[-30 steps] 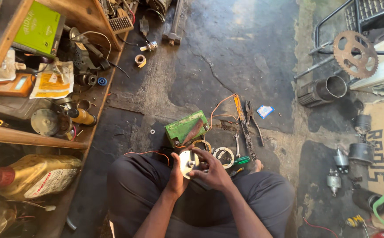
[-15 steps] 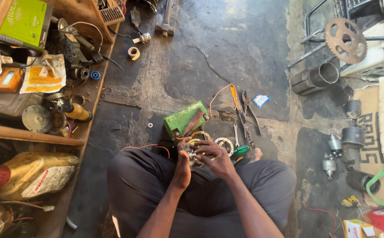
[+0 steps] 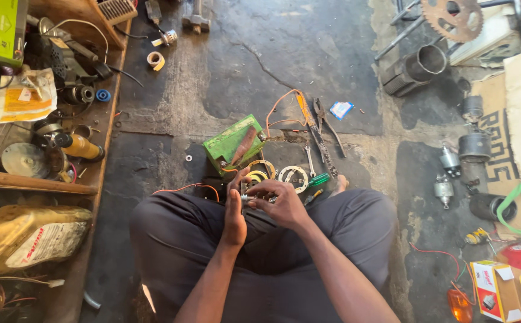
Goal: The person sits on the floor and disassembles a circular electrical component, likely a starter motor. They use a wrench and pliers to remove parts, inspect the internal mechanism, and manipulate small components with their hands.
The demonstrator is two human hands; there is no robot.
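Person sits on the concrete floor [image 3: 308, 54], knees apart, both hands together just above the lap.

Left hand [image 3: 235, 212]: fingers closed around a small metal part [image 3: 250, 195], thumb side up. Right hand [image 3: 281, 203]: fingers curled over the same part from the right, pinching it. Both hands touching each other and the part; the part is mostly hidden, so I can't tell what it is exactly.

Just ahead of the hands on the floor: green box [image 3: 233, 145], tilted, with a thin orange wire [image 3: 281, 107] looping from it. Beside it two metal rings [image 3: 293, 177], near the fingertips. A green-handled screwdriver [image 3: 315, 180] lies just right of the rings, near the right knee. Pliers [image 3: 326, 122] and a small wrench [image 3: 311, 160] lie further out, right of the box.

Left edge: wooden shelf [image 3: 36, 184] packed with parts, yellow oil jug [image 3: 27, 236] below it. Top right: rusty sprocket [image 3: 452, 17] and a metal cylinder [image 3: 425, 63], well apart from the hands.
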